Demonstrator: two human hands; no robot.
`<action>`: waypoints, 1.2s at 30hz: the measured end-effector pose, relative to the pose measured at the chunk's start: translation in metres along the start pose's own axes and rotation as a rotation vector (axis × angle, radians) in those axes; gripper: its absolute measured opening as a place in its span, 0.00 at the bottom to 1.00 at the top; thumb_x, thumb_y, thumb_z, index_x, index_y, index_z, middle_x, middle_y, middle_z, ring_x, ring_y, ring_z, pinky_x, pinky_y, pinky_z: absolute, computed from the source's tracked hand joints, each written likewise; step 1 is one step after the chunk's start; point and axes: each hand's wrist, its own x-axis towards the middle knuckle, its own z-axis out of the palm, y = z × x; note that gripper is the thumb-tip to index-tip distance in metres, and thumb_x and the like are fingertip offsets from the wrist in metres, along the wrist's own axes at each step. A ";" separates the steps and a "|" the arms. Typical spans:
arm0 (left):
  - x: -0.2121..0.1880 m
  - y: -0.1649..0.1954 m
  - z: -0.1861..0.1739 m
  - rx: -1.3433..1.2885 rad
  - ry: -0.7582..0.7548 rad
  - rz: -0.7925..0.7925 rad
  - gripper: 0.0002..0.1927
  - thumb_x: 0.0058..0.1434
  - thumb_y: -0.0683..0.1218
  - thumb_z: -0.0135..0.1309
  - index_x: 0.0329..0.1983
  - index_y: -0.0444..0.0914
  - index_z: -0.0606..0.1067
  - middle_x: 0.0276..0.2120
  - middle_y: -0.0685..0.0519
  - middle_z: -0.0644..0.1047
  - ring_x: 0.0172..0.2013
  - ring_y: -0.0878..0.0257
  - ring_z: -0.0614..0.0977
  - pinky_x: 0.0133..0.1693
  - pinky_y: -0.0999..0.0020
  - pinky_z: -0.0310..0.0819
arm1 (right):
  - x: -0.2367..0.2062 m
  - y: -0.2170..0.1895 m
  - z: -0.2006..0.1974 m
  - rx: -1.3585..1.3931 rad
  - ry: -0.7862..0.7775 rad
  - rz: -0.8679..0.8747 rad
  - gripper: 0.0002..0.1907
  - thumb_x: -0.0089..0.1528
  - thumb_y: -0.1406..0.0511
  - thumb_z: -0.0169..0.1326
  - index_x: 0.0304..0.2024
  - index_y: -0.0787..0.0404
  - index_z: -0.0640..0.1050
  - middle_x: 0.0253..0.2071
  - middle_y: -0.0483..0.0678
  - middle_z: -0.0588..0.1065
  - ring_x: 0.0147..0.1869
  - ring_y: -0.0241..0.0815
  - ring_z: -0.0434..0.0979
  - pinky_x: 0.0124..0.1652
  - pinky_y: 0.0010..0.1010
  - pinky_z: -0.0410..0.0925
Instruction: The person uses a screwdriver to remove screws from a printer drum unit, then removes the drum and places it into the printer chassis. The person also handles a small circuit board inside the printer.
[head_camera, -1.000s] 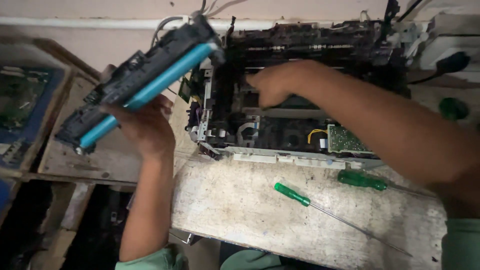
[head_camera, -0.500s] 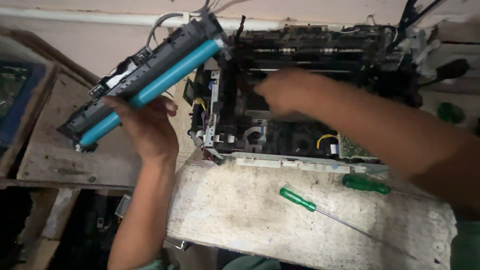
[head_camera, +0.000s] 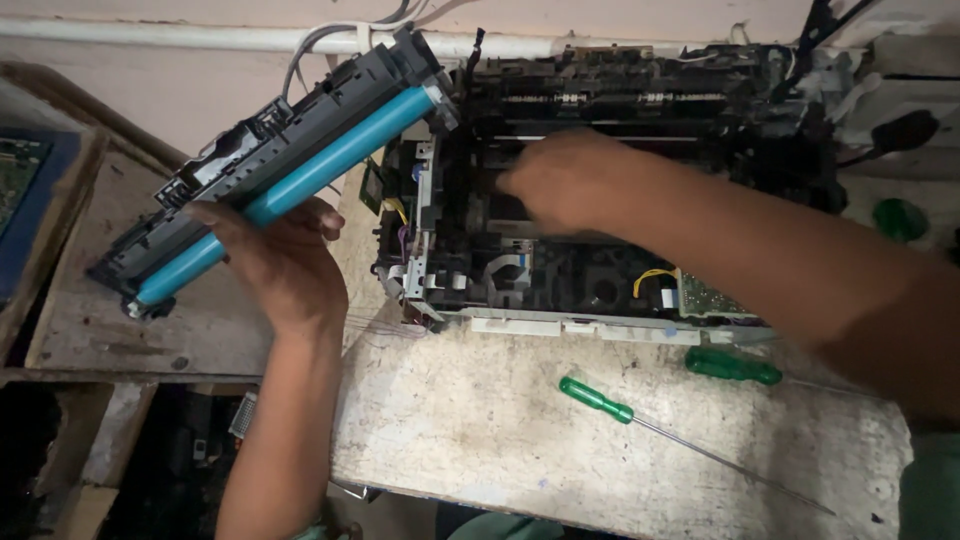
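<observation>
My left hand (head_camera: 282, 262) grips a long black toner cartridge with a bright blue drum (head_camera: 290, 190), held tilted in the air to the left of an opened printer (head_camera: 600, 210). The printer has its covers off, showing black frame, rollers, wires and a green circuit board. My right hand (head_camera: 560, 180) reaches into the middle of the printer's inside; its fingertips sit among the black parts and I cannot tell whether they hold anything.
The printer stands on a worn pale bench (head_camera: 480, 430). Two green-handled screwdrivers lie on it, a long one (head_camera: 600, 400) and another (head_camera: 733, 366) by the printer's front edge. A wooden shelf (head_camera: 100, 320) sits at left, a white pipe (head_camera: 200, 38) along the wall.
My left hand has kept the cartridge raised, shifting it slightly. My right hand has moved a little to the right and deeper inside the printer.
</observation>
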 end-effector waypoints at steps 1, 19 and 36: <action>0.000 0.000 0.000 0.010 0.004 0.005 0.38 0.69 0.74 0.43 0.61 0.38 0.68 0.41 0.49 0.78 0.28 0.62 0.78 0.31 0.67 0.74 | 0.000 -0.001 0.000 -0.001 -0.005 0.002 0.20 0.57 0.65 0.56 0.53 0.55 0.79 0.45 0.55 0.80 0.49 0.56 0.80 0.45 0.48 0.74; 0.003 -0.004 -0.003 -0.050 -0.005 -0.026 0.39 0.70 0.73 0.46 0.68 0.39 0.65 0.53 0.48 0.77 0.37 0.62 0.79 0.34 0.68 0.72 | 0.003 0.001 -0.002 0.127 -0.074 0.064 0.28 0.57 0.61 0.59 0.61 0.52 0.74 0.46 0.59 0.79 0.50 0.59 0.80 0.48 0.50 0.73; 0.000 -0.003 0.001 -0.031 -0.101 -0.003 0.44 0.73 0.73 0.44 0.77 0.39 0.56 0.56 0.48 0.74 0.36 0.64 0.77 0.31 0.71 0.71 | -0.007 -0.006 -0.022 0.317 -0.209 0.162 0.37 0.62 0.66 0.51 0.73 0.56 0.55 0.56 0.61 0.73 0.54 0.58 0.79 0.50 0.48 0.74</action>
